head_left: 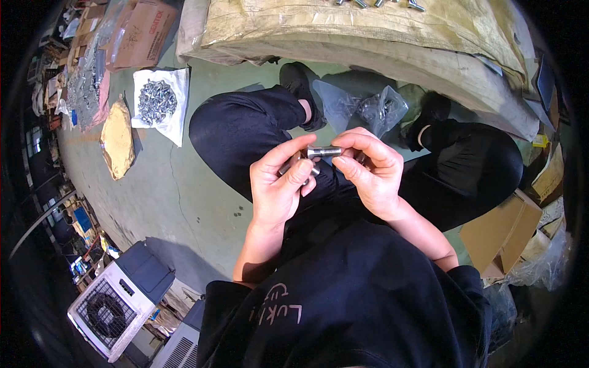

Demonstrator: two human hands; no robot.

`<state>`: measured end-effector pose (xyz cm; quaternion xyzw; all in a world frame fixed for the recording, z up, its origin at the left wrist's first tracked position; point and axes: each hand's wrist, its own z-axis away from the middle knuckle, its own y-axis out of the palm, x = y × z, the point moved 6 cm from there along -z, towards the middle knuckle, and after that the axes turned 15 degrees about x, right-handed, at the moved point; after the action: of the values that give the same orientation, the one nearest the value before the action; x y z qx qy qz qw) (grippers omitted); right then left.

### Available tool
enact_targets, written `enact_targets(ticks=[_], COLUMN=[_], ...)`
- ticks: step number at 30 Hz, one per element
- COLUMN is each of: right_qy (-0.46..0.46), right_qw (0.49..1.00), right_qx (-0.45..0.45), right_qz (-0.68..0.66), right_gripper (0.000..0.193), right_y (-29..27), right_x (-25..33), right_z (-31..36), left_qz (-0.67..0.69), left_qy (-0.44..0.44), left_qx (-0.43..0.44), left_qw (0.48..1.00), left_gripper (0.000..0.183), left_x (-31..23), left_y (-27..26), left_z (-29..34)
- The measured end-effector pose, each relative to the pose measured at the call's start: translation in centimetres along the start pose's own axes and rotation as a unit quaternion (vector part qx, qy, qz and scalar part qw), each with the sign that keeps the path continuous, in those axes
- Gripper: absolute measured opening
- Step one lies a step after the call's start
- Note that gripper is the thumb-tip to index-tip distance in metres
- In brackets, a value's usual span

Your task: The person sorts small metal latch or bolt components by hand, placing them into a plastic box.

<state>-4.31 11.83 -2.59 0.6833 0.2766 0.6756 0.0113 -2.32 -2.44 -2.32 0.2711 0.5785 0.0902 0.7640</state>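
Note:
In front of my lap, my left hand (pixel 274 187) pinches the head end of a silvery metal bolt (pixel 324 151) between thumb and forefinger. The bolt lies level, its far end pointing right. My right hand (pixel 375 175) has its thumb and fingers closed on that other end; whether a nut sits there is hidden by the fingertips. A second metal piece (pixel 315 170), apparently another bolt, is tucked in the curled lower fingers of my left hand. Between my feet lies a clear plastic bag (pixel 385 109) with small metal parts inside.
A cloth-covered surface (pixel 343 27) stands ahead, with a few bolts (pixel 417 5) on it. On the floor at left are a white sheet (pixel 174 126) heaped with metal hardware (pixel 156 101) and a tan sack (pixel 116 141). A fan unit (pixel 107 313) and an open cardboard box (pixel 500 236) flank me.

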Motion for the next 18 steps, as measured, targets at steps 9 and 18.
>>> enact_targets(ticks=[9,18], right_qy=[0.006,0.028], right_qw=[0.999,0.999], right_qx=[0.000,-0.017], right_qz=[0.032,0.010], right_gripper=[0.018,0.017], right_y=[-0.1,-0.3], right_x=[0.1,-0.3], right_z=[0.1,0.1], left_qz=[-0.011,-0.204], left_qy=[0.005,0.050], left_qx=[0.000,0.000], left_qw=[1.000,0.978], left_gripper=[0.030,0.031], left_x=[0.0,-0.9], left_y=[0.0,0.3], left_z=[-0.1,-0.4])
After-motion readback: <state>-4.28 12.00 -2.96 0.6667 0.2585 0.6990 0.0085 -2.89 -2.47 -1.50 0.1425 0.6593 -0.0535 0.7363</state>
